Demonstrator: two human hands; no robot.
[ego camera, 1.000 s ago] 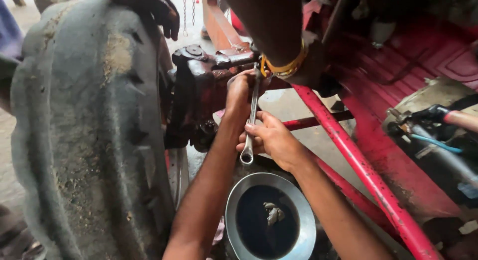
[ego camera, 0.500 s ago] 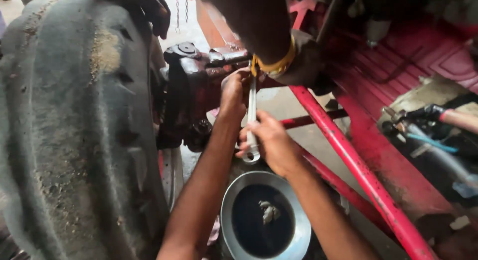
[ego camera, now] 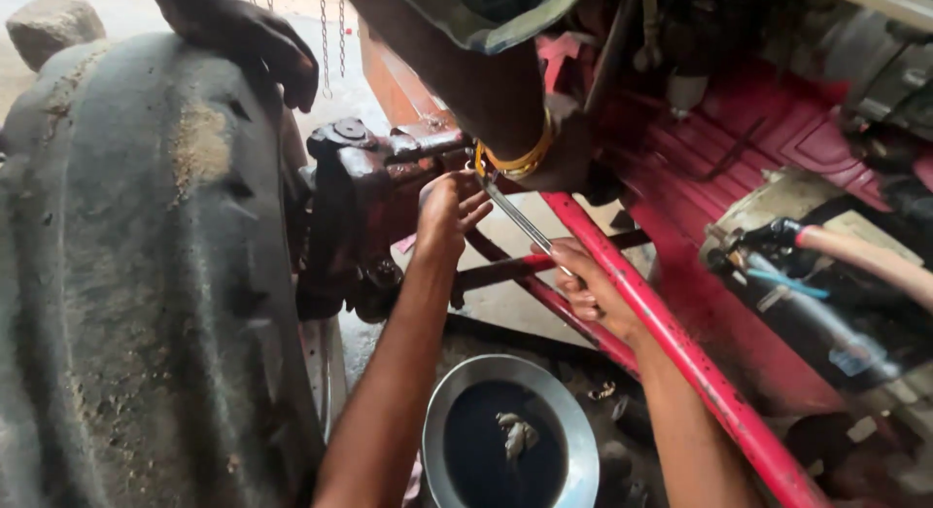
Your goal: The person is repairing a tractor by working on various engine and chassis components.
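A steel wrench (ego camera: pixel 517 219) runs slanted from the dark greasy steering knuckle (ego camera: pixel 362 192) down to the right. My right hand (ego camera: pixel 587 285) is closed round the wrench's lower end, close to a red rod (ego camera: pixel 671 343). My left hand (ego camera: pixel 449 211) reaches up to the wrench's head at the knuckle, fingers curled about it. Another person's arm with yellow bangles (ego camera: pixel 515 163) hangs over the same spot, and that person's other hand (ego camera: pixel 255 39) rests on top of the big tyre (ego camera: pixel 126 275).
A round metal pan (ego camera: pixel 579 440) of dark oil with a small part in it sits on the floor below my arms. Red tractor bodywork (ego camera: pixel 768 129) and hoses (ego camera: pixel 855 255) fill the right side. Chains (ego camera: pixel 330 22) hang at the top.
My right hand has swung the wrench's lower end to the right, so the wrench now slants instead of hanging nearly straight down. My left hand stays at its head.
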